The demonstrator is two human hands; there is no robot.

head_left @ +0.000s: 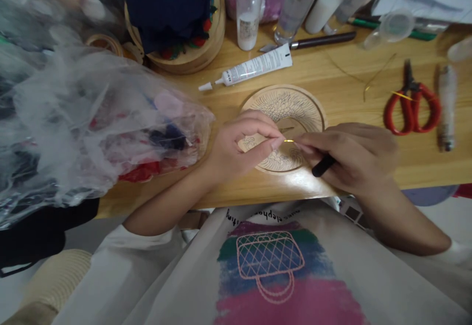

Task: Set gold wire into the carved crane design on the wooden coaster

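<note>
1. The left grip, thumb and forefinger of the left hand [249, 143], is a narrow pinch on the left end of a short, thin, shiny gold strand [288, 141]. The right hand [356, 155] brings thumb and forefinger to its right end; whether they pinch or merely touch it, I cannot tell.
2. The strand lies directly between the two sets of fingertips, right of the left grip and left of the right one, neither hand clearly nearer.
3. Its long axis runs left to right, roughly along the near edge of the counter [214, 187]. Both ends meet fingers, so which way it points cannot be told.
4. Also in the right hand, a slim tool with a black handle [323, 165] sticks out below the forefinger; its other end is hidden.
5. Beneath the strand, a round, pale wooden disc printed with dark feather-like lines [280, 100] rests by the counter's near edge.
6. Beyond the disc, toward the far side, lies a white squeeze tube [258, 67], a white conical cap [205, 87] at its nozzle.
7. Toward the counter's right are red-handled pliers or cutters [429, 113]; a crumpled clear plastic bag [92, 118] covers its left part.
</note>
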